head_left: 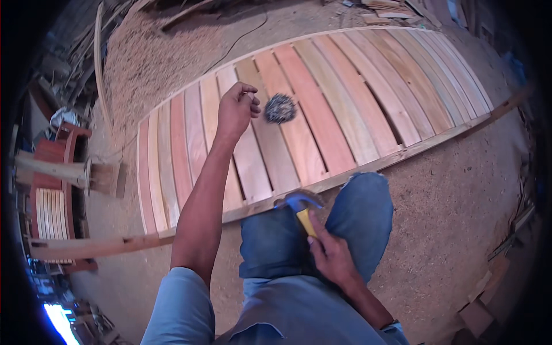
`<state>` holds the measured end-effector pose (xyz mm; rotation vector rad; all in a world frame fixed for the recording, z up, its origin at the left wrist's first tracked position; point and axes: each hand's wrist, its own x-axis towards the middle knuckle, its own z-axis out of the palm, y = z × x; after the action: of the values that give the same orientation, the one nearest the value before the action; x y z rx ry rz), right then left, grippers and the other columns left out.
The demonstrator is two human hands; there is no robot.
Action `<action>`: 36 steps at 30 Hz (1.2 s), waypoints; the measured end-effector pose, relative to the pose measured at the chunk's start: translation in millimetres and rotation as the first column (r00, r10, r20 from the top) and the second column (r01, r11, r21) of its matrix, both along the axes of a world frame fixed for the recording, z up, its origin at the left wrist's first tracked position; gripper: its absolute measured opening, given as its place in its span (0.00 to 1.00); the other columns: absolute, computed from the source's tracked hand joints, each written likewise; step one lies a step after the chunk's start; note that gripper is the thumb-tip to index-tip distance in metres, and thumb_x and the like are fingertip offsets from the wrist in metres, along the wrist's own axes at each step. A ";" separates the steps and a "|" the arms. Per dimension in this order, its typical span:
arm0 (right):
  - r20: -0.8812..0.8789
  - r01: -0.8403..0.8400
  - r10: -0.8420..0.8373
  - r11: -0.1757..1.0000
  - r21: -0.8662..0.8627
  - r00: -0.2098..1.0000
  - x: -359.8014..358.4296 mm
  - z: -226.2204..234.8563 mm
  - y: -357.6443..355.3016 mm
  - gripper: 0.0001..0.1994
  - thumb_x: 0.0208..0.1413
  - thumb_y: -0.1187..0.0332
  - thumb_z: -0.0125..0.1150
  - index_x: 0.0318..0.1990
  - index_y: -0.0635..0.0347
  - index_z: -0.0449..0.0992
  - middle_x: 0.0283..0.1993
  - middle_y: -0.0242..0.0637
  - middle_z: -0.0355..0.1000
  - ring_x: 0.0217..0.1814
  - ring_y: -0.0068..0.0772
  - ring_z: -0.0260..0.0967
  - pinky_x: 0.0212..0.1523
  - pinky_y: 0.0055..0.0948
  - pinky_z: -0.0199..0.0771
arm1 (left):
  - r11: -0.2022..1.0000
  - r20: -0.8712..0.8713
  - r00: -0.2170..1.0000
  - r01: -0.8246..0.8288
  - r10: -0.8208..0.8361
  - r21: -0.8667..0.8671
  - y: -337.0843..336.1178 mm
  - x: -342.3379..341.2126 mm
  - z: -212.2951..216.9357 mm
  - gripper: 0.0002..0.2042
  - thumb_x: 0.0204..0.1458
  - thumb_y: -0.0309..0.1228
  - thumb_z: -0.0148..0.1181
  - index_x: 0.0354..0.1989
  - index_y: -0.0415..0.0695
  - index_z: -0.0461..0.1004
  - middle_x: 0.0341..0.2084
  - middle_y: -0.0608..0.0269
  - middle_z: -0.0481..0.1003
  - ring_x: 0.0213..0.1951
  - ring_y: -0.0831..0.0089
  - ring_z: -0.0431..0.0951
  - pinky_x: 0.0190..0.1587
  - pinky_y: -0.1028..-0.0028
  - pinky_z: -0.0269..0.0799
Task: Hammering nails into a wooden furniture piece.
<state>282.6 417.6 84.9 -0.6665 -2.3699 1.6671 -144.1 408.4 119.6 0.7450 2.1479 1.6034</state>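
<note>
My right hand (332, 256) is wrapped round the yellow handle of a claw hammer (306, 222). Its metal head lies level with the near rail, between my knees. Over the wooden slats (339, 123) of a long frame, my left hand (237, 109) is raised with its fingers curled together. Whatever those fingers hold, if anything, is too small to make out. Just right of them, a heap of dark nails (280, 108) sits on the slats. The slats run side by side in pink, tan and pale wood, with dark gaps between some.
The frame's near rail (368, 160) passes in front of my knees, its long end (95, 247) jutting out at left. Reddish wooden furniture (54, 155) stands on the left. Sawdust (149, 52) lies heaped beyond the frame, with a thin cable (238, 39). Scrap boards (388, 8) lie at the back.
</note>
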 end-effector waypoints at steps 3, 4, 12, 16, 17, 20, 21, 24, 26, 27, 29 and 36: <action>0.041 0.007 -0.008 0.999 0.044 0.999 -1.3 1.4 -5.4 0.35 0.76 0.74 0.63 0.88 0.45 0.63 0.37 0.54 0.82 0.34 0.47 0.84 0.44 0.42 0.85 | 0.977 0.288 0.958 -0.072 0.011 0.200 -57.5 16.6 9.4 0.13 0.74 0.25 0.57 0.61 0.31 0.78 0.43 0.51 0.84 0.43 0.64 0.90 0.49 0.68 0.89; 0.055 0.027 -0.030 0.998 0.061 0.998 -1.6 2.1 -8.2 0.35 0.76 0.73 0.63 0.87 0.46 0.63 0.37 0.54 0.82 0.34 0.46 0.84 0.44 0.42 0.85 | 0.979 0.296 0.954 -0.100 0.044 0.178 -78.4 28.9 11.7 0.14 0.73 0.24 0.61 0.61 0.29 0.78 0.47 0.48 0.84 0.50 0.60 0.90 0.55 0.66 0.90; 0.061 0.070 -0.079 0.989 0.134 0.995 -23.4 37.5 -48.1 0.35 0.77 0.73 0.62 0.88 0.52 0.60 0.49 0.61 0.86 0.39 0.45 0.87 0.47 0.39 0.86 | 0.960 -0.100 0.956 -0.279 0.276 -0.013 -196.3 148.4 -67.6 0.07 0.68 0.26 0.70 0.50 0.38 0.87 0.41 0.58 0.85 0.47 0.68 0.84 0.55 0.67 0.79; 0.030 0.071 -0.080 0.971 0.230 0.996 -38.5 50.3 -56.3 0.37 0.74 0.75 0.64 0.88 0.54 0.60 0.43 0.57 0.84 0.41 0.53 0.87 0.46 0.45 0.87 | 0.937 -0.224 0.922 -0.340 0.317 -0.072 -184.1 196.0 -85.2 0.07 0.65 0.25 0.68 0.48 0.44 0.87 0.44 0.54 0.85 0.52 0.55 0.82 0.62 0.57 0.72; 0.040 0.067 -0.079 0.968 0.242 0.996 -41.8 52.9 -57.5 0.37 0.74 0.75 0.64 0.88 0.54 0.60 0.43 0.57 0.84 0.41 0.53 0.87 0.46 0.45 0.87 | 0.936 -0.279 0.910 -0.341 0.307 -0.084 -180.9 200.7 -87.6 0.07 0.64 0.25 0.68 0.48 0.46 0.87 0.46 0.56 0.85 0.55 0.54 0.80 0.66 0.55 0.69; 0.001 0.054 -0.057 0.948 0.314 0.998 -50.8 59.5 -58.0 0.36 0.75 0.76 0.64 0.87 0.56 0.61 0.44 0.55 0.84 0.41 0.53 0.86 0.45 0.46 0.87 | 0.941 -0.378 0.886 -0.325 0.268 -0.097 -168.4 203.8 -84.1 0.06 0.62 0.26 0.69 0.46 0.48 0.87 0.54 0.61 0.84 0.62 0.55 0.77 0.70 0.53 0.62; -0.037 0.065 -0.056 0.935 0.348 0.998 -55.1 64.2 -61.1 0.36 0.74 0.76 0.64 0.87 0.56 0.62 0.45 0.55 0.83 0.40 0.53 0.86 0.44 0.47 0.87 | 0.931 -0.453 0.854 -0.345 0.257 -0.122 -167.8 204.4 -84.5 0.06 0.62 0.25 0.69 0.46 0.48 0.87 0.57 0.61 0.83 0.62 0.55 0.78 0.70 0.53 0.63; -0.078 0.055 -0.024 0.906 0.420 0.997 -63.7 82.4 -65.8 0.36 0.73 0.76 0.65 0.87 0.56 0.62 0.46 0.54 0.83 0.41 0.55 0.85 0.43 0.48 0.87 | 0.921 -0.507 0.831 -0.353 0.228 -0.165 -167.5 205.1 -91.8 0.05 0.63 0.32 0.71 0.45 0.51 0.88 0.60 0.68 0.81 0.65 0.56 0.74 0.73 0.52 0.60; -0.083 0.032 0.006 0.890 0.455 0.997 -65.6 82.1 -68.3 0.36 0.73 0.76 0.65 0.86 0.56 0.62 0.47 0.54 0.83 0.42 0.57 0.85 0.43 0.48 0.87 | 0.916 -0.513 0.828 -0.360 0.225 -0.179 -168.7 205.9 -94.6 0.05 0.63 0.32 0.71 0.45 0.51 0.88 0.61 0.68 0.81 0.65 0.56 0.74 0.73 0.52 0.59; -0.115 0.025 0.038 0.867 0.498 0.993 -66.0 76.9 -69.1 0.35 0.74 0.77 0.64 0.86 0.60 0.62 0.51 0.57 0.84 0.42 0.54 0.86 0.45 0.45 0.87 | 0.910 -0.524 0.822 -0.369 0.225 -0.188 -169.8 206.5 -95.4 0.05 0.63 0.32 0.71 0.44 0.51 0.88 0.61 0.68 0.81 0.65 0.56 0.74 0.73 0.51 0.59; -0.142 0.026 0.063 0.836 0.548 0.988 -66.3 73.1 -67.6 0.34 0.75 0.78 0.63 0.86 0.63 0.62 0.55 0.60 0.84 0.43 0.52 0.86 0.47 0.43 0.87 | 0.913 -0.513 0.828 -0.364 0.226 -0.185 -165.9 207.5 -93.6 0.05 0.62 0.33 0.71 0.44 0.51 0.88 0.61 0.68 0.81 0.66 0.55 0.74 0.73 0.51 0.59; -0.041 0.023 -0.003 0.875 0.484 0.999 -68.6 67.3 -72.8 0.34 0.72 0.77 0.64 0.85 0.58 0.65 0.46 0.55 0.83 0.39 0.57 0.83 0.44 0.47 0.86 | 0.910 -0.513 0.824 -0.376 0.241 -0.176 -167.2 206.0 -94.7 0.05 0.61 0.33 0.72 0.44 0.51 0.88 0.63 0.66 0.80 0.68 0.55 0.74 0.73 0.51 0.60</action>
<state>214.0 344.8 152.2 -0.5431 -2.5923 0.9903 61.9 241.2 24.9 0.7969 2.9154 1.3095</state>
